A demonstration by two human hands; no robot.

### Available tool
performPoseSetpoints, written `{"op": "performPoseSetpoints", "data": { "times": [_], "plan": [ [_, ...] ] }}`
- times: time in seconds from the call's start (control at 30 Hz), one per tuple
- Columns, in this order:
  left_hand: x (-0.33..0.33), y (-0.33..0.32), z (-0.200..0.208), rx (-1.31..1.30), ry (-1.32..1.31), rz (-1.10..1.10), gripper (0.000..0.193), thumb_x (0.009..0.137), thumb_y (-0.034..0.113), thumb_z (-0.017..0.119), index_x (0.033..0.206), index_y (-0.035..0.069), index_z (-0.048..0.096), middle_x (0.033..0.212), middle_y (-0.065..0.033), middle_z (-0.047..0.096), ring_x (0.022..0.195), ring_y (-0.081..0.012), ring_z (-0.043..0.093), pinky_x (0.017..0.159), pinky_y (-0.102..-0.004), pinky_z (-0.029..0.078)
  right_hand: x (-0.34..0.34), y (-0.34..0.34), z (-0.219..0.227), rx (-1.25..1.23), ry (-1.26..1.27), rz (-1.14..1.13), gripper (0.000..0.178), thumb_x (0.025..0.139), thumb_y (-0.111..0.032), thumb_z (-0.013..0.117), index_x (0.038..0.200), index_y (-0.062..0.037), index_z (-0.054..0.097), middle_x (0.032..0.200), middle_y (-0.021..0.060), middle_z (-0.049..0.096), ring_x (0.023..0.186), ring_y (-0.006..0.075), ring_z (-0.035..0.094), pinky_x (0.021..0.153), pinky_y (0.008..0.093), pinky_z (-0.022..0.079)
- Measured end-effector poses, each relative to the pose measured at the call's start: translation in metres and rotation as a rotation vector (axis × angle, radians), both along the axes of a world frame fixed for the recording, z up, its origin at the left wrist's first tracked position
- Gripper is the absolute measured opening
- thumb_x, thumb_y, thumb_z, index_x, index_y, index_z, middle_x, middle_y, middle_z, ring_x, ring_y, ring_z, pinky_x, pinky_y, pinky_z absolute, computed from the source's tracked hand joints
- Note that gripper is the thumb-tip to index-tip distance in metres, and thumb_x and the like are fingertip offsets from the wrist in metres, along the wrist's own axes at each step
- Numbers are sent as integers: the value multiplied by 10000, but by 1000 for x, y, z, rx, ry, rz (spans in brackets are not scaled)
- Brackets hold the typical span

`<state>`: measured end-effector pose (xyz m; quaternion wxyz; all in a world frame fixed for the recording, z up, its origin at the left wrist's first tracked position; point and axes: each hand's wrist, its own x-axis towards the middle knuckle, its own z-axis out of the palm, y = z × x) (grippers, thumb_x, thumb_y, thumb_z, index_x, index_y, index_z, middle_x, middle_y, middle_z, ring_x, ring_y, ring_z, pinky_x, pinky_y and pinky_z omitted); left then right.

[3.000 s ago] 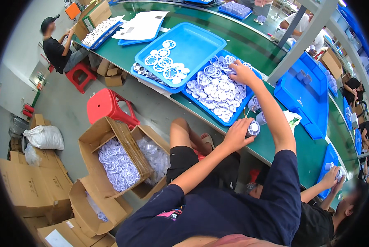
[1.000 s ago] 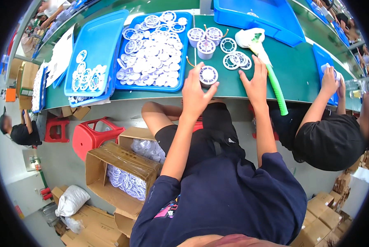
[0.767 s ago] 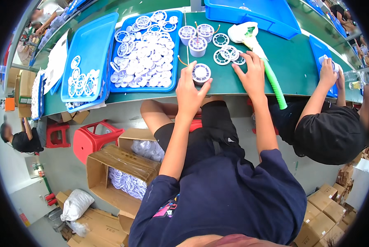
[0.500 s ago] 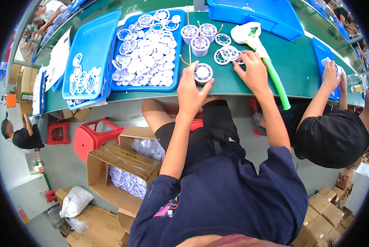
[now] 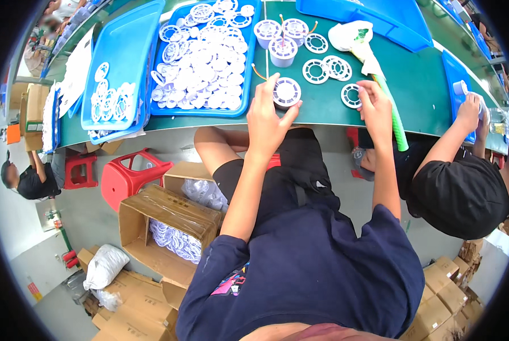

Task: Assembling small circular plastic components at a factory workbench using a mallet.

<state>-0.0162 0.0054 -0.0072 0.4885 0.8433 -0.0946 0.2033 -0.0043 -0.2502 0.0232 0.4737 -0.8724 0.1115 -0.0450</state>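
My left hand [image 5: 266, 116] is closed around a round white cup-shaped part [image 5: 287, 92] with a slotted top, near the table's front edge; a thin orange wire [image 5: 258, 71] sticks out beside it. In my right hand [image 5: 376, 107] a flat white slotted ring [image 5: 351, 95] is pinched by its right edge. Behind it lie more such rings: a single ring [image 5: 315, 71], an overlapping pair [image 5: 338, 68] and another one [image 5: 316, 43] farther back. Three white cup-shaped parts [image 5: 282, 52] with wires stand in a cluster beyond my left hand.
A blue tray [image 5: 247, 85] heaped with white discs is on the left, beside stacked blue trays [image 5: 135, 51] with rings. A white-wrapped bundle [image 5: 345, 37] and green-handled tool [image 5: 395, 116] lie on the right. A blue bin [image 5: 402, 31] stands behind. A co-worker [image 5: 459, 190] sits at right.
My right hand has drawn one ring away from the overlapping group, toward the right and nearer to me. The left hand keeps hold of the cup-shaped part. The view has shifted slightly.
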Motion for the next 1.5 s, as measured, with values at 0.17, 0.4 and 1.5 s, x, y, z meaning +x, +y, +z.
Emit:
{"op": "performPoseSetpoints", "data": {
  "times": [0.17, 0.4, 1.5],
  "plan": [
    [1, 4, 2, 16, -2, -4, 711, 820, 149, 868, 1434, 24, 532, 1215, -182, 638, 1076, -373, 666, 903, -447, 546, -32, 2, 8, -276, -251, 59, 405, 957, -166, 743, 1313, 2, 646, 1282, 172, 612, 1066, 264, 667, 894, 361, 552],
    [-1, 2, 5, -1, 47, -34, 727, 823, 125, 860, 1452, 14, 513, 1233, -186, 643, 1097, -368, 667, 938, -444, 539, -38, 3, -5, -516, -330, 147, 495, 881, -130, 782, 1344, -44, 632, 1358, 141, 628, 1236, 365, 567, 1076, 442, 470],
    [-21, -18, 1, -140, -15, 99, 716, 875, 186, 847, 1461, 6, 477, 1324, -249, 587, 1168, -444, 636, 940, -487, 550, 8, 72, 40, -319, -421, 246, 623, 888, -202, 794, 1410, 31, 546, 1423, 254, 556, 1334, 426, 515, 1138, 504, 400]
  ]
}}
